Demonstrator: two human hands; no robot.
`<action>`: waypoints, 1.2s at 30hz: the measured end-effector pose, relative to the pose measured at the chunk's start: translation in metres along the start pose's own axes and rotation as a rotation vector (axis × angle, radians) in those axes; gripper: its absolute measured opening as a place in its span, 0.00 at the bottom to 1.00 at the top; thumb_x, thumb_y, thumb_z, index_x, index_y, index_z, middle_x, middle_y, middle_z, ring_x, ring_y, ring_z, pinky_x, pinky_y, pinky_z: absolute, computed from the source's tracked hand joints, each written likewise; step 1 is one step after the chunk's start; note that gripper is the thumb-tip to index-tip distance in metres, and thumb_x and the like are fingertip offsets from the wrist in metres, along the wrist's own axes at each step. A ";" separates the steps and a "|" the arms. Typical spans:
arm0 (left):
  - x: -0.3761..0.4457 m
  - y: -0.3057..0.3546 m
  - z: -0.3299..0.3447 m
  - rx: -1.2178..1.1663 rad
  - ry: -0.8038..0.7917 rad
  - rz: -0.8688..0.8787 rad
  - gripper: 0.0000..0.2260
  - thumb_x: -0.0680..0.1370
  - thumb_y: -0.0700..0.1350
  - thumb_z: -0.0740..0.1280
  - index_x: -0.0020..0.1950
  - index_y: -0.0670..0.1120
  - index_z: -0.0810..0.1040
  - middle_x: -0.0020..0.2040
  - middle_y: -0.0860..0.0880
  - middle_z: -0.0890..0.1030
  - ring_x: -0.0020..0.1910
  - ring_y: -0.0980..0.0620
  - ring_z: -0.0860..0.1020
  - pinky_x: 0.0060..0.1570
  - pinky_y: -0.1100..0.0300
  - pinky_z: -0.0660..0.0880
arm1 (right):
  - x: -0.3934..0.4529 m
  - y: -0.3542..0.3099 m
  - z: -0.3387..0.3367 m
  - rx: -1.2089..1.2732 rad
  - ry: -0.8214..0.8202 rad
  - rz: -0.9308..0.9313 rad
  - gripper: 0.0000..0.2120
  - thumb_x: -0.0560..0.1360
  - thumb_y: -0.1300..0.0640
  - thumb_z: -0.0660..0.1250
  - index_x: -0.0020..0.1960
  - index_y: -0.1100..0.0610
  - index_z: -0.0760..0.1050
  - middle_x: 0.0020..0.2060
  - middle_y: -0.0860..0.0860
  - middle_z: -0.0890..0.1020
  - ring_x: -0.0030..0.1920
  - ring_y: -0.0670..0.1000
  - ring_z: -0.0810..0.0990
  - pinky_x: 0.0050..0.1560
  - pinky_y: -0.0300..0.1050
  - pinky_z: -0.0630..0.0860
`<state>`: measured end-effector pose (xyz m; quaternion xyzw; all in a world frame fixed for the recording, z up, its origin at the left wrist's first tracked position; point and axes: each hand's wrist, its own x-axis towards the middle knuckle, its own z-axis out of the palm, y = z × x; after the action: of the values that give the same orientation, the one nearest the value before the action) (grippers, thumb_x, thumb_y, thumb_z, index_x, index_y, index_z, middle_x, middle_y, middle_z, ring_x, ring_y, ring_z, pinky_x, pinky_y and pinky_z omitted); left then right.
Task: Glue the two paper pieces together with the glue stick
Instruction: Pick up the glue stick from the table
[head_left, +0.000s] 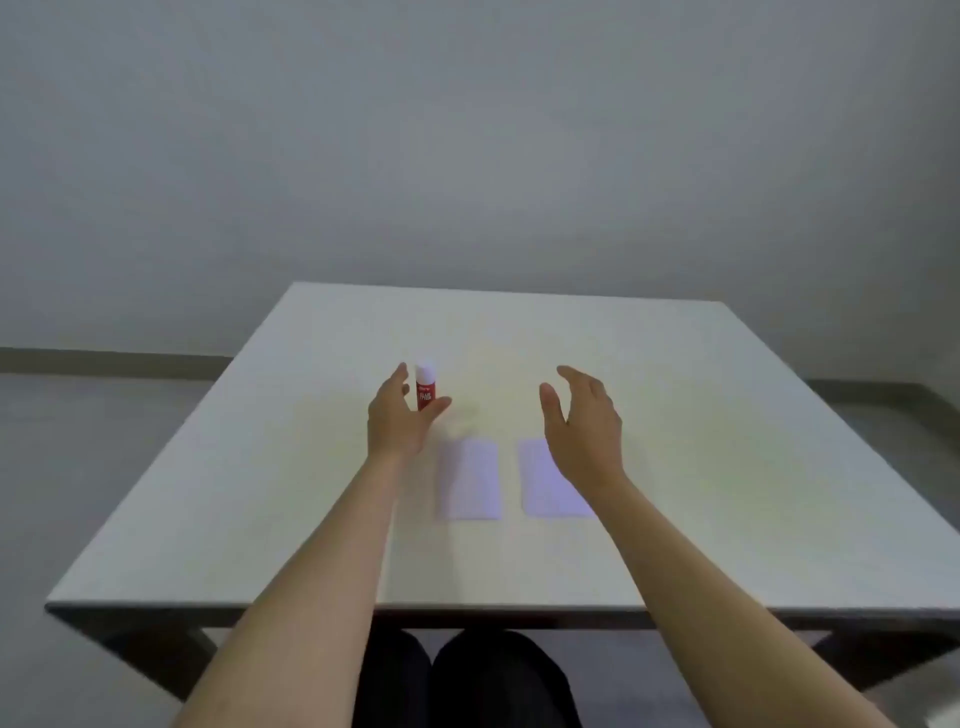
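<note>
A red glue stick (425, 387) with a white cap stands upright on the white table (701, 441), left of centre. My left hand (397, 418) is right beside it, fingers and thumb spread on either side of the stick without closing on it. Two small white paper pieces lie flat side by side nearer to me: the left paper (469, 478) and the right paper (545, 483). My right hand (584, 415) hovers open above the far corner of the right paper, covering part of it.
The table's near edge (467, 608) runs across the lower view, with dark-trousered legs below it. A plain grey wall stands behind the table's far edge. Floor shows at both sides.
</note>
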<state>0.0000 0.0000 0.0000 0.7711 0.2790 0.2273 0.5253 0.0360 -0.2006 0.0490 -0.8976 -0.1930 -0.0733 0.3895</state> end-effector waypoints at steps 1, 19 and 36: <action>0.000 0.002 0.003 0.007 0.036 0.035 0.25 0.70 0.47 0.74 0.66 0.43 0.73 0.64 0.46 0.78 0.64 0.49 0.75 0.59 0.55 0.71 | -0.003 0.002 -0.002 0.019 0.016 0.007 0.21 0.81 0.50 0.55 0.71 0.57 0.66 0.68 0.54 0.71 0.69 0.55 0.68 0.70 0.50 0.61; -0.041 0.045 -0.004 0.404 -0.188 0.622 0.18 0.72 0.40 0.73 0.61 0.47 0.80 0.46 0.54 0.73 0.48 0.53 0.72 0.47 0.62 0.71 | 0.025 -0.022 0.001 0.340 -0.403 0.436 0.34 0.75 0.32 0.52 0.45 0.63 0.78 0.26 0.55 0.81 0.21 0.53 0.76 0.27 0.40 0.70; -0.051 0.056 0.004 0.469 -0.116 0.679 0.15 0.71 0.41 0.73 0.58 0.50 0.82 0.45 0.52 0.78 0.46 0.52 0.73 0.41 0.59 0.73 | 0.023 -0.015 -0.010 0.439 -0.466 0.202 0.10 0.79 0.54 0.60 0.47 0.60 0.76 0.35 0.55 0.77 0.28 0.51 0.75 0.32 0.41 0.73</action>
<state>-0.0239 -0.0532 0.0480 0.9296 0.0228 0.2741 0.2454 0.0517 -0.1918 0.0722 -0.7995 -0.1978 0.2161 0.5243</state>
